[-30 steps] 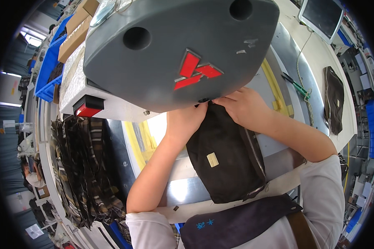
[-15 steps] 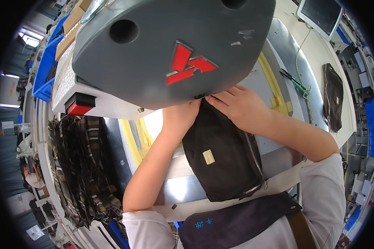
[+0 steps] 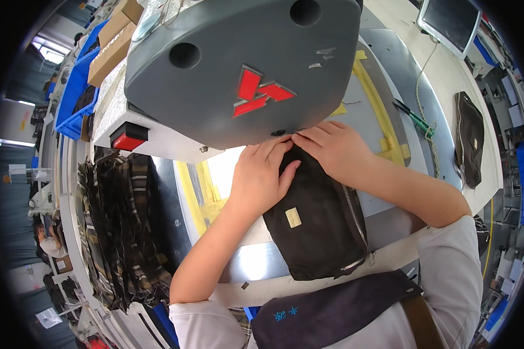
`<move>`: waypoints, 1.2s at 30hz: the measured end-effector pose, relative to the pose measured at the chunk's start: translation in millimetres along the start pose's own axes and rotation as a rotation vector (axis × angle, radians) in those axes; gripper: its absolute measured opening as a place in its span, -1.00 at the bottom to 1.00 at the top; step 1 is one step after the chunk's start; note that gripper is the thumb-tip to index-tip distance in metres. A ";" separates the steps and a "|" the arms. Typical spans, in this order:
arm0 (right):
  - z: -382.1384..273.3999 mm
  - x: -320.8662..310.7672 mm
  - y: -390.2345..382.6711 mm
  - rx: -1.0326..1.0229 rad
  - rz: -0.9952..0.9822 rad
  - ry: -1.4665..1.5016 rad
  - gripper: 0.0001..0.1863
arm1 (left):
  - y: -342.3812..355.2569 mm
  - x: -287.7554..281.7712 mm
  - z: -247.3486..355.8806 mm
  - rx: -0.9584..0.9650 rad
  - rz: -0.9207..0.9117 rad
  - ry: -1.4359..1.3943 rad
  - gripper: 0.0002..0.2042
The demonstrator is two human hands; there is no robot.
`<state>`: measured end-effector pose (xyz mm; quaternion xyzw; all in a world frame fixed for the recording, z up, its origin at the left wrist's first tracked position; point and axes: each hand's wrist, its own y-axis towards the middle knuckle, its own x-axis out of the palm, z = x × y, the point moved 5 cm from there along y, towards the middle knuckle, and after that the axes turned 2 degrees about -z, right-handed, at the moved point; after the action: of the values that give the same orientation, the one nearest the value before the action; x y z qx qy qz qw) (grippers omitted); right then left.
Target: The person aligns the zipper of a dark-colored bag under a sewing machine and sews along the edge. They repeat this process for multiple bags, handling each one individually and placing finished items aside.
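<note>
A black fabric pouch (image 3: pixel 317 232) lies under the sewing machine's grey head (image 3: pixel 215 87), a metal zipper along its right side and a small cream label on its face. My left hand (image 3: pixel 265 171) rests at the pouch's upper left edge, fingers stretched towards the machine and thumb spread apart over the cloth. Bent and close together, the fingers of my right hand (image 3: pixel 337 148) grip the pouch's top end, just below the machine head. The head hides the needle area and the spot where the cloth goes under.
Striped dark fabric pieces (image 3: pixel 119 232) hang in a pile at left. Green-handled snips (image 3: pixel 414 118) lie at right by a cord. Farther right rests another black pouch (image 3: pixel 469 139), below a screen (image 3: pixel 449 23). Blue bins (image 3: pixel 75 113) and cardboard boxes (image 3: pixel 112 55) stand far left.
My left hand has shifted onto the pouch, its thumb now apart from the fingers and in sight. My right hand keeps nearly the same place. The view has shifted slightly.
</note>
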<state>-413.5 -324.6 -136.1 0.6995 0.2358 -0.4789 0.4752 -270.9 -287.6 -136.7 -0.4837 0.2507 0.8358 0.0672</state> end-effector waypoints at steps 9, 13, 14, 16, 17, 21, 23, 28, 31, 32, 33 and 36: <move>37.4 2.6 8.4 0.685 -0.136 0.493 -0.88 | 1.0 -0.7 1.8 -0.036 -0.046 0.011 -0.60; 44.0 9.4 10.8 0.673 -0.106 0.569 -0.88 | 1.2 -0.6 3.0 -0.028 -0.044 0.019 -0.59; 45.5 12.4 9.5 0.658 -0.087 0.567 -0.88 | 0.8 0.4 2.7 -0.036 -0.046 0.018 -0.59; 46.8 15.0 8.8 0.646 -0.070 0.581 -0.87 | 0.6 0.7 2.2 -0.049 -0.047 0.019 -0.59; 46.8 15.1 9.4 0.650 -0.072 0.595 -0.87 | 0.6 -0.1 2.3 -0.053 -0.046 0.020 -0.59; 48.2 14.3 9.7 0.656 -0.064 0.664 -0.87 | -0.2 1.1 1.5 -0.070 -0.049 0.012 -0.58; 50.3 15.2 9.8 0.636 -0.060 0.649 -0.86 | 0.4 0.8 1.9 -0.068 -0.045 0.010 -0.58; 37.9 1.1 15.5 0.549 -0.291 0.362 -0.83 | 0.8 -1.0 4.4 -0.042 -0.018 0.027 -0.59; 36.3 -0.6 16.9 0.575 -0.267 0.469 -0.80 | 1.5 -0.9 5.0 -0.024 -0.007 0.039 -0.59; 37.7 1.2 18.0 0.608 -0.291 0.508 -0.80 | 1.8 -1.0 5.1 -0.019 -0.005 0.041 -0.59; 39.2 2.9 18.4 0.641 -0.315 0.547 -0.79 | 2.2 -1.2 5.1 -0.014 -0.004 0.044 -0.59; 44.2 13.3 14.5 0.723 -0.255 0.687 -0.78 | 3.0 -1.1 5.0 0.003 -0.005 0.042 -0.59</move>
<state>-416.1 -372.0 -145.5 0.9017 0.2809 -0.3265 0.0362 -275.3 -287.6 -132.6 -0.5018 0.2520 0.8249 0.0644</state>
